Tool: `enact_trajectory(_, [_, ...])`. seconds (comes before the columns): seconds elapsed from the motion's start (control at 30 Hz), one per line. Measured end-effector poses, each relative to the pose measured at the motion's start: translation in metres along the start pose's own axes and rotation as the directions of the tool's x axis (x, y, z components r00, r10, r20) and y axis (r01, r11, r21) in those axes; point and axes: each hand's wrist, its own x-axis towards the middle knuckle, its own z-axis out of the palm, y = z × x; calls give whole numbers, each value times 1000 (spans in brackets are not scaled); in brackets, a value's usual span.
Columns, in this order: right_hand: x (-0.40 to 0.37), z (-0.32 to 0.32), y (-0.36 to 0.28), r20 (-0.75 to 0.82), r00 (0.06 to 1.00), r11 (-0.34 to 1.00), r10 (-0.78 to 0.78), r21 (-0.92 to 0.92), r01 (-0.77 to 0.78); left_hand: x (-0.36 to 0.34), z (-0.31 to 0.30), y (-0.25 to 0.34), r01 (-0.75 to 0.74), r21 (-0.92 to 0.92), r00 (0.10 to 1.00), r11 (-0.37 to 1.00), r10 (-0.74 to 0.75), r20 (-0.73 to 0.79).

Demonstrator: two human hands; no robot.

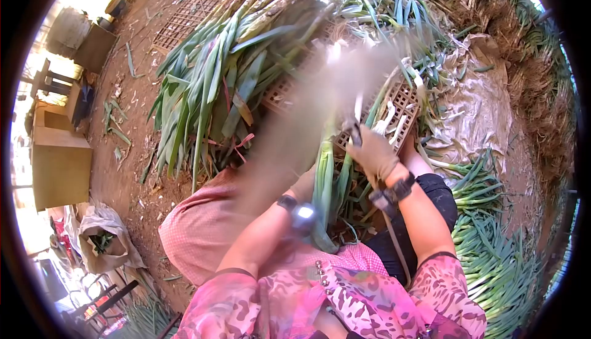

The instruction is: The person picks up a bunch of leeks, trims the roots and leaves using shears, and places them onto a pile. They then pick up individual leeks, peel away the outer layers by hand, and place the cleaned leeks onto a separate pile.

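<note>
While the left hand point(304, 184) closes round a leek bundle point(324, 176) over the lap, its long axis running toward the crate point(403, 108), the gloved right hand point(373, 154) sits just right of it, clenched on a dark-handled tool point(353, 131).

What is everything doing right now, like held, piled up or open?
left hand, closed around the leek.
right hand, gloved, curled shut by the leek's top.
leek, upright, held.
leek pile, heaped on the crate.
crate, flat, mostly covered.
bag, open, on the ground.
</note>
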Motion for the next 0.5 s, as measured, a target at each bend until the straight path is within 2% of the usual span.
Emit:
enact_trajectory(0.03, [-9,7,1,0,999,994,46,-102,-45,-5,17,7,-12,144,997,990,23,-73])
enact_trajectory(0.1, [-26,5,0,-73,994,988,75,-132,-84,19,3,-4,59,366,997,929,-39,-60])
enact_trajectory(0.17, [-31,2,7,-109,978,974,180,-118,-193,27,5,2,152,637,980,756,-31,-198])
enact_trajectory(0.2, [-32,-1,12,-130,964,963,231,-109,-245,27,26,14,220,735,964,641,-26,-265])
enact_trajectory(0.27, [-34,-1,17,-209,955,960,212,-139,-244,32,49,52,513,630,843,583,-203,-499])
enact_trajectory(0.3, [-35,-1,16,-218,953,961,209,-133,-241,40,38,71,511,833,860,211,-125,-495])
enact_trajectory(0.33, [-35,-1,12,-167,973,977,161,-115,-181,36,55,101,356,917,935,-181,64,-350])
enact_trajectory(0.37, [-35,1,5,-117,987,988,114,-93,-125,43,54,125,448,822,894,-353,188,-407])
enact_trajectory(0.4, [-33,3,-2,-70,995,995,67,-67,-71,39,71,144,550,777,798,-305,467,-382])
enact_trajectory(0.43, [-26,7,-5,37,994,987,100,-130,-95,51,65,170,616,726,700,-305,634,-328])
enact_trajectory(0.47, [-18,14,-5,58,992,982,107,-161,-97,61,41,196,628,646,634,-433,767,-102])
enact_trajectory(0.5, [-10,19,-3,82,990,976,116,-193,-99,68,17,217,666,585,584,-464,812,-20])
